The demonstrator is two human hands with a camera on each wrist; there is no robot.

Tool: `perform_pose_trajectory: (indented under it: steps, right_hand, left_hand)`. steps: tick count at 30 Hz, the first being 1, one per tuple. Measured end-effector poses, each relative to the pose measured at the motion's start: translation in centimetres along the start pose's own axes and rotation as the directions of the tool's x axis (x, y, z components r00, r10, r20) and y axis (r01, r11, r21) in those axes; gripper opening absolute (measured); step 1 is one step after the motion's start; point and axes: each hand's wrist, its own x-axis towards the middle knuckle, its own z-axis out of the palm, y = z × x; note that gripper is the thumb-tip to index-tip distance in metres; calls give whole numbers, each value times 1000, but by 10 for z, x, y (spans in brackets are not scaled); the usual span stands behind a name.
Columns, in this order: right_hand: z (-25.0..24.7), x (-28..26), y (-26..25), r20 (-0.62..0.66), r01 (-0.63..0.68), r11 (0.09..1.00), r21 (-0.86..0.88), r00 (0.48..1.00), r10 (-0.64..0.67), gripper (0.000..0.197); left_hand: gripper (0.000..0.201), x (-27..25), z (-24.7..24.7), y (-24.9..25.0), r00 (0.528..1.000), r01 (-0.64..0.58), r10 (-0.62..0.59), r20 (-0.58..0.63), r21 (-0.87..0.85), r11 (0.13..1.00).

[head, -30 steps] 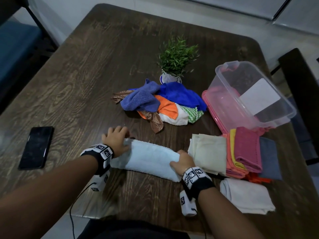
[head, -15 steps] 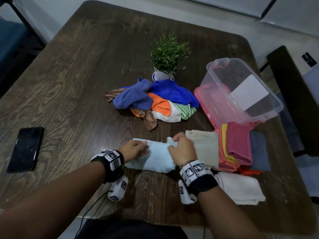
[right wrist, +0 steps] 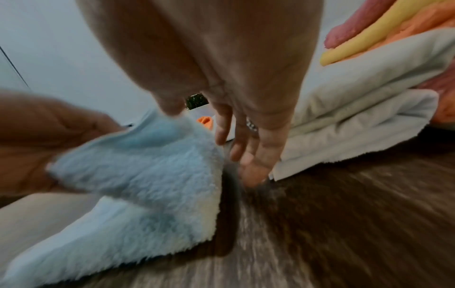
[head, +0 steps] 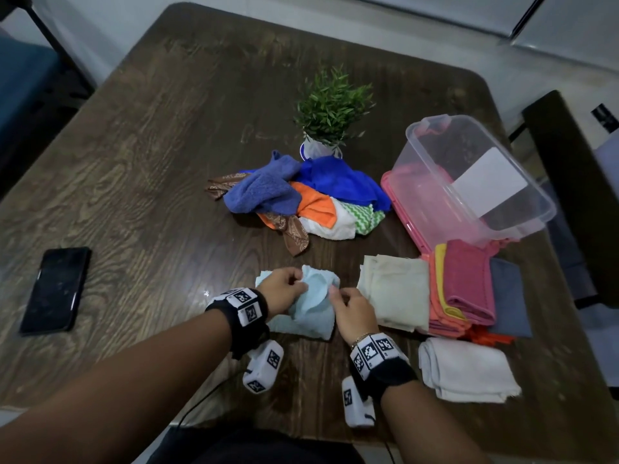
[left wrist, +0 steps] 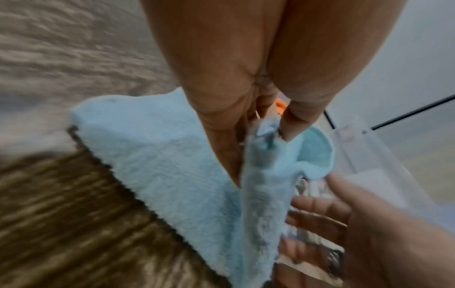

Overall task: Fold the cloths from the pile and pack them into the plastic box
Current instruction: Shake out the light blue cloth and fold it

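Observation:
A light blue cloth [head: 311,313] lies half folded near the table's front edge. My left hand [head: 284,289] pinches a raised fold of it between thumb and fingers, plain in the left wrist view [left wrist: 261,140]. My right hand [head: 348,306] hovers at the cloth's right side with fingers straight and relaxed [right wrist: 236,152], holding nothing; its thumb brushes the cloth's top edge [right wrist: 147,175]. The unfolded pile [head: 294,199] of blue, orange, white and brown cloths sits mid-table. The clear plastic box [head: 445,152] stands at the right on a pink lid.
Folded cloths lie right of my hands: a cream one [head: 395,289], a pink, yellow and orange stack [head: 469,279], a grey one [head: 509,296], a white one [head: 469,370]. A potted plant [head: 331,108] stands behind the pile. A black phone [head: 55,289] lies far left.
The long blue strip has been folded over to about half its length. Both hands came together at its middle, and the right hand has let go of its end.

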Motion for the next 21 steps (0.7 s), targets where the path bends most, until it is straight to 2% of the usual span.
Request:
perform_pose_trajectory:
  steps: [1, 3, 4, 5, 6, 7, 8, 9, 10, 12, 14, 15, 16, 18, 19, 21]
  right_hand:
    - [-2, -5, -1, -1, -6, 989, 147, 1000, 7, 68]
    - [-6, -9, 1, -40, -33, 935, 352, 998, 51, 88]
    - [-8, -8, 5, -73, -48, 927, 372, 994, 81, 89]
    - [-11, -5, 9, -104, -64, 939, 339, 989, 105, 81]
    - [-15, -2, 15, -136, -78, 960, 268, 984, 118, 67]
    - [-21, 0, 18, -176, -83, 981, 173, 978, 114, 51]
    - [-26, 1, 19, -216, -77, 994, 76, 972, 92, 38]
    - [-31, 1, 18, -245, -65, 998, -28, 968, 56, 33]
    - [-33, 0, 17, -256, -52, 989, -142, 966, 14, 34]
    - [-31, -4, 6, -225, -8, 931, -364, 971, -80, 38]
    - [-17, -9, -8, -96, 93, 849, -521, 981, -167, 45]
    - [-6, -11, -13, 11, 163, 809, -565, 982, -190, 53]
    - [5, -12, -16, 120, 224, 788, -573, 975, -189, 63]
    - [22, -13, -17, 278, 276, 816, -508, 949, -148, 75]
    - [26, -12, -16, 319, 287, 836, -467, 937, -144, 74]
    - [30, -12, -14, 346, 318, 851, -419, 922, -174, 63]
  left_hand:
    - [13, -4, 6, 9, 994, -9, 19, 109, -94, 996]
    - [22, -8, 12, 23, 946, 36, 32, 321, -205, 978]
    - [24, -7, 12, 25, 935, 40, 31, 354, -193, 980]
    - [25, -6, 10, 26, 942, 12, 36, 334, -139, 990]
    - [26, -4, 6, 22, 957, -40, 42, 287, -13, 999]
    - [27, -2, 0, 17, 965, -112, 59, 254, 200, 973]
    - [29, 2, -6, 9, 964, -178, 70, 257, 426, 887]
    - [33, 3, -12, 0, 957, -238, 75, 282, 606, 759]
    - [36, 4, -16, -10, 951, -277, 81, 298, 705, 653]
    - [41, 4, -22, -20, 951, -296, 113, 286, 747, 595]
    - [46, 5, -24, -24, 956, -293, 205, 210, 748, 596]
    - [50, 5, -25, -25, 959, -255, 251, 130, 784, 566]
    - [55, 6, -27, -27, 965, -139, 260, -6, 832, 537]
    - [70, 5, -32, -28, 940, 192, 132, -316, 805, 562]
    - [71, 5, -34, -29, 917, 303, 44, -397, 764, 569]
    - [56, 10, -34, -37, 891, 401, -61, -450, 714, 574]
